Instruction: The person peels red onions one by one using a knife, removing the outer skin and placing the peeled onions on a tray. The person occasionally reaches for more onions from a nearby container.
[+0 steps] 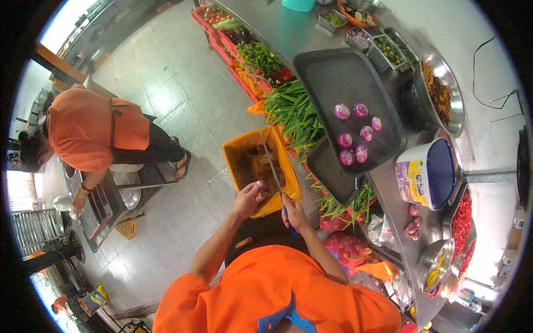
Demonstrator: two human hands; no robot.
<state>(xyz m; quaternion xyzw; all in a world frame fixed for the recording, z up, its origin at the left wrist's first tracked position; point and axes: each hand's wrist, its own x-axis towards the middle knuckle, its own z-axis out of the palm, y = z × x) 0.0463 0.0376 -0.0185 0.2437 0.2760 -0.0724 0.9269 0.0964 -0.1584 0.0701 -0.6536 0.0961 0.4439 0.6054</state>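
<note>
My left hand (250,199) holds a small red onion (260,184) between thumb and fingers over a yellow plastic bin (230,152). Dark and brownish scraps lie inside the bin. My right hand (294,213) grips the blue handle of a long-bladed knife (271,163), its blade pointing away from me across the bin. To the right, a black rectangular tray (339,79) on the steel counter bears several peeled red onions (366,133). Several unpeeled red onions (412,227) lie farther right, beside a white tub with a dark blue lid (420,175).
Green onions (291,110) and red crates (233,62) of vegetables line the steel counter's (270,25) side. A second black tray (333,175) juts below the first. Steel bowls and food containers stand at right. A person in orange (83,129) bends over a table at left.
</note>
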